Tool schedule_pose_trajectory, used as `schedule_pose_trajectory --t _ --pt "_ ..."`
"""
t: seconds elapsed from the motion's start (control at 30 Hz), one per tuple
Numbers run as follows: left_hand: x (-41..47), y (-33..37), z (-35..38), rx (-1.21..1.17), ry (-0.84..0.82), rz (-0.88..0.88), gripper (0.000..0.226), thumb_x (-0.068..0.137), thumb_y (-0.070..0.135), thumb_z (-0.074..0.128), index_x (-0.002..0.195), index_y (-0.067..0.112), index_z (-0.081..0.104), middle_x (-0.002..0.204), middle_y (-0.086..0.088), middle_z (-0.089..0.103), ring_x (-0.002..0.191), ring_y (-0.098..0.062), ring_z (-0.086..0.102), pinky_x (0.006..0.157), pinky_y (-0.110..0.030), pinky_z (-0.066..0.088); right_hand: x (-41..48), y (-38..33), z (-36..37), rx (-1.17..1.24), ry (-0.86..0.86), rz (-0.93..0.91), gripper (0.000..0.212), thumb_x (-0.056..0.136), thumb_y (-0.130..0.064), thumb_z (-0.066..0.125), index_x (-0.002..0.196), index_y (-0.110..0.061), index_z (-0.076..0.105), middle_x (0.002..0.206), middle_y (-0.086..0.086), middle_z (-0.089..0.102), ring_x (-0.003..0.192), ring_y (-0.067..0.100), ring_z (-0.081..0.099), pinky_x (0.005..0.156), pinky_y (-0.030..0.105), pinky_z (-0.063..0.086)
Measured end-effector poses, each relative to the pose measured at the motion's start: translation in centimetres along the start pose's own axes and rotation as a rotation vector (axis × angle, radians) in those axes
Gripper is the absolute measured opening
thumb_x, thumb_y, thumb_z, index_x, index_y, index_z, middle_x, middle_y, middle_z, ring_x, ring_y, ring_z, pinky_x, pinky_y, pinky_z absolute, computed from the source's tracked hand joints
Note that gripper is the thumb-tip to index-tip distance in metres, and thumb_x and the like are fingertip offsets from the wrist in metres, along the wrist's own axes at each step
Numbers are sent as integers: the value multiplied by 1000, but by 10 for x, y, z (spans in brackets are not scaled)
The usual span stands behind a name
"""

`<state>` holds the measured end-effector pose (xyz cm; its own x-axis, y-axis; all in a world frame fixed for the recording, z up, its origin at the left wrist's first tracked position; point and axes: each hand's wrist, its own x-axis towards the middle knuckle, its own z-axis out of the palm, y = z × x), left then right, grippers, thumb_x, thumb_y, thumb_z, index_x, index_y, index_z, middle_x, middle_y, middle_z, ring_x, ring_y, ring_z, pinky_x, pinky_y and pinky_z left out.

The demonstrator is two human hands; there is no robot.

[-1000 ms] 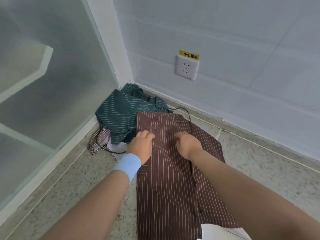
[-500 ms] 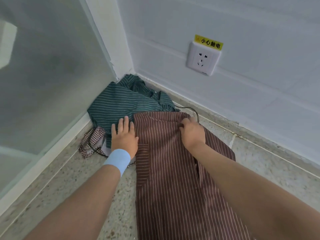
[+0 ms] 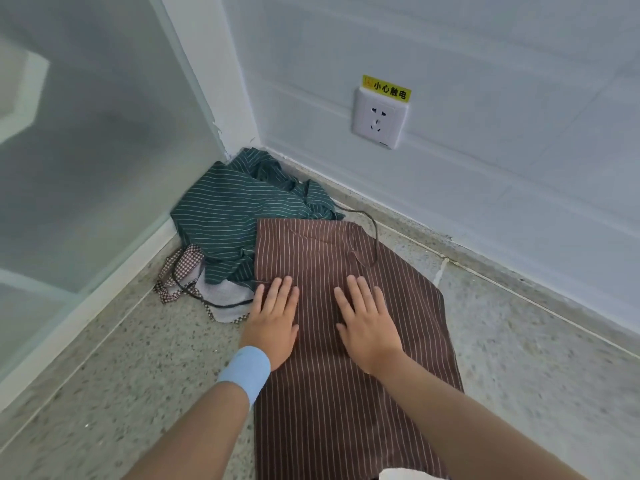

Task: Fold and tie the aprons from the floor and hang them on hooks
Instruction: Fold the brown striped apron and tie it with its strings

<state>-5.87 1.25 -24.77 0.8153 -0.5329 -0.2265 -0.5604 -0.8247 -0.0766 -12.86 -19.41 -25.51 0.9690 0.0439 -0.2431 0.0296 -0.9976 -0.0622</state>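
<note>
- A frosted glass panel (image 3: 86, 150) fills the left side, set in a pale frame (image 3: 104, 299) that meets the speckled stone floor (image 3: 536, 358)
- Near the foot of the frame, a brown-and-white checked cloth (image 3: 183, 268) lies crumpled on the floor with a thin dark tie looped across it, and a pale cloth (image 3: 225, 299) lies just beside it
- A green striped apron (image 3: 225, 216) is bunched into the corner where the panel meets the wall (image 3: 485, 168); its near edge touches the brown one
- The left hand (image 3: 273, 323), with a light blue wristband (image 3: 244, 374) at the wrist, lies palm down with its fingers straight and close together, on the left edge of the brown striped apron (image 3: 329, 410)
- The brown striped apron is spread flat on the floor, running from the green heap down to the bottom edge of the view, its stripes lengthwise
- The right hand (image 3: 367, 323) presses palm down on the middle of that apron, fingers straight and slightly spread, beside the left hand and apart from it
- A thin dark strap (image 3: 372, 233) curls from the apron's far end over the floor and back onto the cloth, beyond the right hand
- A white socket (image 3: 379, 119) sits on the wall with a yellow label (image 3: 386, 89) along its top
- A scrap of something white (image 3: 408, 474) shows at the bottom edge, too little to tell what it is
</note>
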Motion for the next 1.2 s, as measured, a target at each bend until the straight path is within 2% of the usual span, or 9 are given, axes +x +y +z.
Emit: schedule_pose_trajectory --t 0.1,0.2,0.3,0.37,0.43,0.63,0.83,1.03,1.2 --pt "-32 29 -1 -122 59 108 46 91 33 51 134 17 54 139 -4 51 128 -28 48 107 -45 40 -37 -8 16 31 71 -59 65 103 -44 29 159 -15 12 165 16 -2 153 34 -4 122 55 14" --pt "-77 44 25 -145 -129 94 71 87 62 40 143 19 47 147 -5 45 135 -32 44 109 -50 36 -75 -9 42 -1 -19 -103 68 102 -52 26 159 -19 9 165 16 -1 152 34 -4 121 55 17" --pt "-96 42 39 -111 -216 70 99 77 83 36 157 34 6 165 -8 -3 150 -34 -6 117 -55 4 -98 3 48 -40 -54 -79 72 100 -60 20 159 -21 7 165 15 -2 152 34 -5 120 57 19" --pt "-97 43 29 -97 -341 94 108 68 90 37 145 48 -27 150 -4 -45 138 -33 -40 112 -58 -20 -111 10 44 -32 -39 -41 75 99 -63 21 159 -21 6 165 14 -3 152 33 -4 120 59 17" --pt "-97 54 14 -70 -424 114 110 68 88 43 140 52 -33 140 -3 -55 132 -35 -46 105 -62 -28 -128 16 36 34 7 128 74 99 -61 27 159 -20 15 165 14 7 152 35 8 118 58 23" --pt "-115 122 -1 -152 -257 279 84 90 59 49 154 39 -1 163 3 -15 150 -27 -10 121 -53 -1 -179 45 26 126 -76 807 71 96 -56 43 146 -9 27 136 12 46 119 27 52 93 39 46" --pt "-124 146 5 -117 -446 229 110 83 50 66 154 32 -16 161 0 -24 148 -29 -20 120 -55 -1 -191 65 22 230 -206 748 35 96 -45 45 116 -20 60 113 2 64 108 23 57 88 39 40" --pt "-115 150 -51 -925 -290 -75 47 96 47 51 140 34 43 139 6 48 123 -13 49 107 -41 44 -188 43 -29 908 104 638 13 82 -34 58 80 -21 57 88 -4 63 74 15 61 65 29 47" --pt "-114 119 -89 -1784 -515 -393 48 94 58 49 131 28 44 125 -11 57 108 -33 65 82 -48 59 -165 -9 -68 1048 51 251 16 78 -25 65 70 -23 52 86 -7 59 78 10 57 78 35 49"
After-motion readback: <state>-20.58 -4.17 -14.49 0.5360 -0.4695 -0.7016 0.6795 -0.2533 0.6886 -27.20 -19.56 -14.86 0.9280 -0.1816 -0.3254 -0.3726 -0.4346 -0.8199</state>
